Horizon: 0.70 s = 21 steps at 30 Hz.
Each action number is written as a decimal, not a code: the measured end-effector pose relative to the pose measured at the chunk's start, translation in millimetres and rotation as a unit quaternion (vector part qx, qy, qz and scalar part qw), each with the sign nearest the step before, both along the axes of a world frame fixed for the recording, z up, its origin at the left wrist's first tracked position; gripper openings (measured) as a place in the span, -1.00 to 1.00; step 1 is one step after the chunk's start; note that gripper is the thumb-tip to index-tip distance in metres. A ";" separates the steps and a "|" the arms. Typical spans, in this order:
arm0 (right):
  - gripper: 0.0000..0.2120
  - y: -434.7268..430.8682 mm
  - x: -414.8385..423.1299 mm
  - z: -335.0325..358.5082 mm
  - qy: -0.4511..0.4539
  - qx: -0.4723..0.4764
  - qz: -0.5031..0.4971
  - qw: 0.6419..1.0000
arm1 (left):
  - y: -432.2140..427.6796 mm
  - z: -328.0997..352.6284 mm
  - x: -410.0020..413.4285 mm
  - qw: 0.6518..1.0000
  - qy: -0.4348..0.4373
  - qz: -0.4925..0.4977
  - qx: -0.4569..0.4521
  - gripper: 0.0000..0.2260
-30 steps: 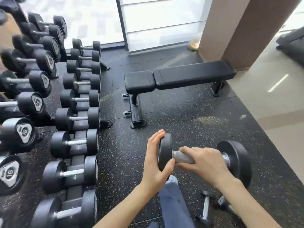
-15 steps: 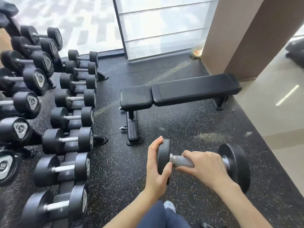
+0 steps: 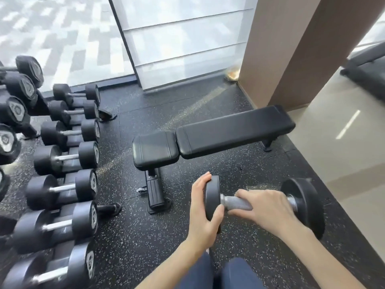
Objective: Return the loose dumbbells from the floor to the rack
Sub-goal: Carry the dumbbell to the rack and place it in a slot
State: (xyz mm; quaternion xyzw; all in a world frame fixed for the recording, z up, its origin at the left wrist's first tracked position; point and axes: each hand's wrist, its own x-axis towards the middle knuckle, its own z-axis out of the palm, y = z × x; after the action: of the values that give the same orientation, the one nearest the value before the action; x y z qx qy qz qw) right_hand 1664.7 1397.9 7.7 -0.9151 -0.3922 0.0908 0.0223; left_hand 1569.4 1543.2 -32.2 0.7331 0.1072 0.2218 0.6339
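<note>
Holding the dumbbell (image 3: 302,205) crosswise above the floor, long axis left to right, the right hand (image 3: 268,207) is wrapped round its knurled handle while the left hand (image 3: 204,207) clasps the left head. The rack (image 3: 69,179) lies off to the left, nearer the left hand. Badges on the racked weights are too blurred to read.

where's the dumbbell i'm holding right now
Head view, lower right: the dumbbell is held up, right hand gripping its handle and left hand cupping its left head, just nearer than the bench, racked dumbbells off to its left.
</note>
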 end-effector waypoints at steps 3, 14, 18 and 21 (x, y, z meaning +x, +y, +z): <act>-0.39 7.6 28.1 5.4 0.033 -0.003 -0.024 0.999 | 10.9 6.0 33.5 0.999 0.010 -0.018 0.031 -0.46; -0.46 -13.7 152.2 -6.0 0.071 -0.038 0.041 0.996 | -24.0 -4.7 133.2 0.998 0.052 0.031 0.023 -0.45; -0.43 -43.6 213.3 -8.3 0.074 -0.032 0.080 0.994 | -59.3 -3.5 183.0 0.995 0.069 0.056 0.037 -0.45; -0.45 -70.2 254.6 -5.8 0.083 -0.038 0.105 0.990 | -88.7 -2.7 217.8 0.994 0.077 0.067 0.042 -0.44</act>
State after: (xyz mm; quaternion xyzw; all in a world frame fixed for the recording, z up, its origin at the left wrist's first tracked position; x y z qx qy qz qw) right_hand 1919.3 1327.7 1.9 -0.8584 -0.4791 0.1832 0.0105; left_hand 1787.2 1454.5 -34.9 0.7650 0.1954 0.2113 0.5762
